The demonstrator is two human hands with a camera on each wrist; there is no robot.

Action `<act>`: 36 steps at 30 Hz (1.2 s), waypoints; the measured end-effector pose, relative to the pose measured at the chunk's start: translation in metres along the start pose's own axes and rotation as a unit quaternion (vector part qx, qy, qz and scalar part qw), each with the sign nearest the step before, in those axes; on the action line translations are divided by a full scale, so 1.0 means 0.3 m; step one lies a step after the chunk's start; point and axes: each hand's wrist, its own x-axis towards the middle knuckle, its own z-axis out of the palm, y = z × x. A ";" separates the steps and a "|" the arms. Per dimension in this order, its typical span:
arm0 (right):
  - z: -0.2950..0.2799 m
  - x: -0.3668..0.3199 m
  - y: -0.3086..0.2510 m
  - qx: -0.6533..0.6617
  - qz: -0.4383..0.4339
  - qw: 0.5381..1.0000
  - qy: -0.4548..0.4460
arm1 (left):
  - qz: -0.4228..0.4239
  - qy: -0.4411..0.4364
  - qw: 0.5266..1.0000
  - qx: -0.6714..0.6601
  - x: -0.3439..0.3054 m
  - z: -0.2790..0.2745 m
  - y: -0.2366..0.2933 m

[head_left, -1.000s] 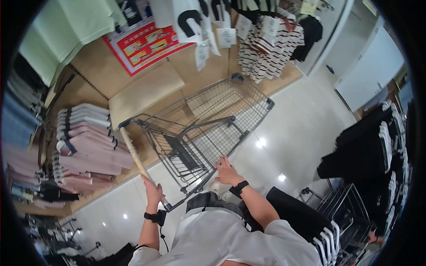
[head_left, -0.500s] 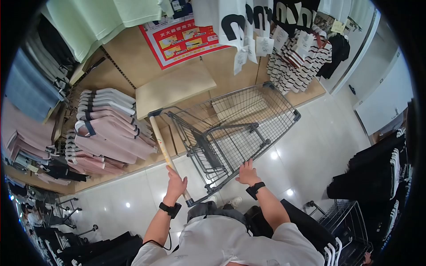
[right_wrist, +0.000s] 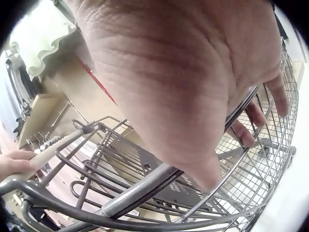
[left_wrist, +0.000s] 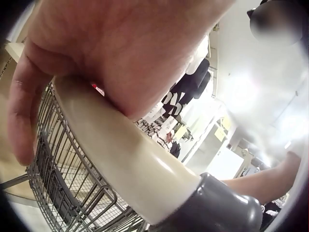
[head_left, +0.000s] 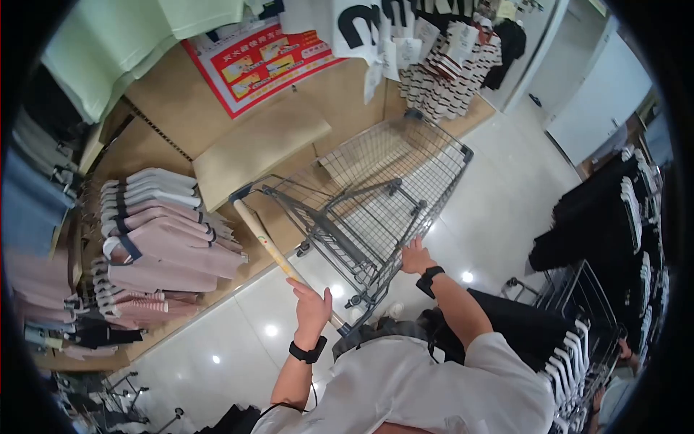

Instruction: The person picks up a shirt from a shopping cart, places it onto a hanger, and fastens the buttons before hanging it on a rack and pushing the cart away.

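Note:
A grey wire shopping cart (head_left: pixel 394 184) stands before the person, its basket pointing to the upper right in the head view. My left hand (head_left: pixel 312 312) lies palm down on the cream handle (head_left: pixel 262 237), fingers extended. The left wrist view shows the palm on the handle (left_wrist: pixel 123 154) and one digit hanging straight beside it. On the basket's near side is my right hand (head_left: pixel 417 258). In the right wrist view this hand (right_wrist: pixel 169 77) bends over the metal rim (right_wrist: pixel 140 191), with fingertips (right_wrist: pixel 244 135) hanging inside the wire basket.
Pink shirts (head_left: pixel 163 249) hang at the left, above a wooden ledge. A wooden shelf (head_left: pixel 264 148), a red sign (head_left: pixel 264 65) and striped shirts (head_left: pixel 455 72) line the wall. Black garments (head_left: pixel 596 224) and another wire cart (head_left: pixel 582 289) are at the right.
The cart and both hands have shifted right in the head view. More of the left-hand fingers now reach across the handle, while the right hand stays at the basket's near side.

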 end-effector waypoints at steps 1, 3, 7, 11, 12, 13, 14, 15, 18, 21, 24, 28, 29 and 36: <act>-0.009 0.001 -0.009 -0.010 0.003 1.000 -0.008 | 0.009 -0.014 1.000 -0.001 0.000 0.004 -0.006; -0.018 0.004 -0.021 -0.032 0.012 0.999 -0.013 | 0.021 0.029 0.999 -0.023 -0.001 0.018 -0.012; -0.002 0.022 -0.037 -0.067 0.030 0.997 0.000 | 0.014 0.002 0.999 -0.038 0.001 -0.001 0.009; 0.028 0.042 -0.037 -0.097 0.039 0.994 0.016 | 0.012 -0.006 0.999 -0.044 0.000 0.002 0.003; 0.031 0.045 -0.037 -0.097 0.033 0.995 0.019 | -0.001 -0.014 0.999 -0.051 0.000 -0.005 0.009; 0.034 0.047 -0.036 -0.103 0.026 0.994 0.022 | 0.003 -0.019 0.999 -0.048 0.002 -0.010 0.015; 0.039 0.048 -0.036 -0.099 0.030 0.994 0.020 | -0.015 -0.030 0.998 -0.050 0.001 -0.014 0.022; 0.048 0.052 -0.033 -0.105 0.026 0.994 0.025 | -0.034 -0.040 0.997 -0.051 0.000 -0.015 0.027; 0.063 0.072 -0.021 -0.117 -0.001 0.993 0.008 | -0.050 -0.045 0.994 -0.092 0.001 -0.010 0.031; 0.069 0.057 -0.019 -0.081 0.006 0.994 0.074 | -0.069 -0.055 0.987 -0.133 -0.010 -0.016 0.027; 0.070 0.041 -0.009 -0.078 -0.026 0.992 0.093 | -0.033 -0.038 0.998 -0.044 -0.022 -0.015 -0.028; 0.023 0.032 0.051 -0.099 -0.121 0.987 0.037 | -0.030 0.047 0.996 0.067 -0.082 -0.105 0.149; -0.006 0.030 0.092 -0.083 -0.164 0.983 0.025 | -0.050 0.132 0.989 0.051 -0.084 -0.106 0.235; -0.206 -0.020 0.503 0.262 -0.304 0.894 0.198 | 0.058 0.099 0.990 -0.080 0.020 0.153 0.776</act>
